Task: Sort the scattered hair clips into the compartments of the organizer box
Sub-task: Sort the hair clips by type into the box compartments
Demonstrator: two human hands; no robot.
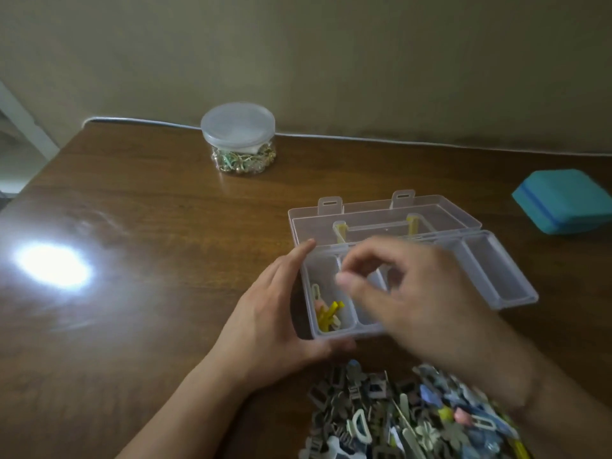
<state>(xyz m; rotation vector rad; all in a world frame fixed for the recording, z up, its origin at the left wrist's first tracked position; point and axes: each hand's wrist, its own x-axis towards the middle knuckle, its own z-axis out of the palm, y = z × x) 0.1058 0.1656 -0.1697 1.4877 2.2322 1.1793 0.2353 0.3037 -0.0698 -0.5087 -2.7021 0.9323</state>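
organizer box [496, 276] mid-table, clip pile [414, 415] before it, jar [238, 140] behind-left

Yellow clips [328, 314] in clear box [496, 279]; teal case [563, 200]; brown table [149, 260].

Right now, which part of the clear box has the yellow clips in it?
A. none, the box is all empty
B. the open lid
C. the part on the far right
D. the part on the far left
D: the yellow clips lie in the leftmost compartment of the organizer box, next to the left hand that steadies its end.
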